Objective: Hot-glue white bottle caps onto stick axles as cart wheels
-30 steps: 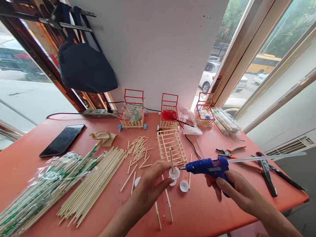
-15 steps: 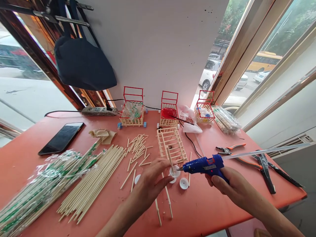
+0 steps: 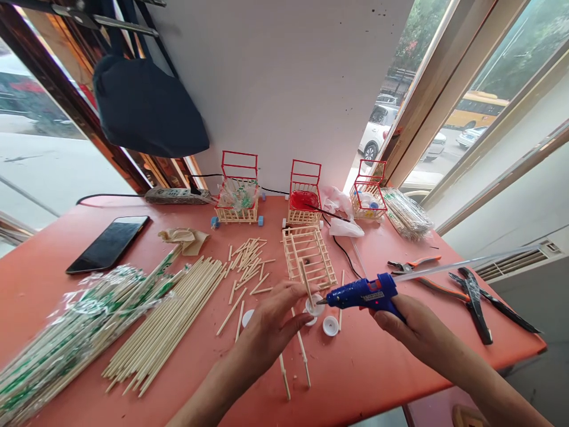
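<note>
Closest in, over the tabletop (image 3: 355, 379), the left hand (image 3: 276, 311) has its grip pinched on a white wheel (image 3: 316, 310) with a stick (image 3: 306, 281) rising at a tilt from it, while the right hand (image 3: 406, 319) has its grip wrapped around the handle of a blue glue gun (image 3: 362, 293), nozzle at the wheel. Just beyond lie a wooden frame (image 3: 310, 252), short sticks (image 3: 249, 258) to its left and pliers (image 3: 425, 261) to the right. Along the back stand three small carts (image 3: 304, 204).
</note>
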The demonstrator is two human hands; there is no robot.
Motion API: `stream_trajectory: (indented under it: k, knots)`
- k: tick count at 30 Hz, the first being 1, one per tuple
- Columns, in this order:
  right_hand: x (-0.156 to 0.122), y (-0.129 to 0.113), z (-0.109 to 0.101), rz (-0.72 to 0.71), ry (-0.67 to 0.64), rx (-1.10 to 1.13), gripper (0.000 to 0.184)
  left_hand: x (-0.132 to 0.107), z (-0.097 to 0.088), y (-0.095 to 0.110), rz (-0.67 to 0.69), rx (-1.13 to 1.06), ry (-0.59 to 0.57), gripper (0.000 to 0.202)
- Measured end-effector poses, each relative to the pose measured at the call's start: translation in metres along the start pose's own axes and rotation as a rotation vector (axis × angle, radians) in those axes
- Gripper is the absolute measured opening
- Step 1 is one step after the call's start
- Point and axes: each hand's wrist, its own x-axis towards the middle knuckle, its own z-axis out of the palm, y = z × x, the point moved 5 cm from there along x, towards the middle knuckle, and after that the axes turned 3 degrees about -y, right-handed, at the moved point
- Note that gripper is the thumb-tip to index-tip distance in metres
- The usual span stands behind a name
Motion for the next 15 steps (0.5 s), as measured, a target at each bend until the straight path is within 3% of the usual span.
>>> stream_trajectory:
  k: [15]
  knots:
    - [0.0036, -0.0027, 0.0003, -0.047, 0.015, 0.003, 0.043, 0.0015, -0.0021, 0.0023, 0.038, 0.069, 0.000, 0.035]
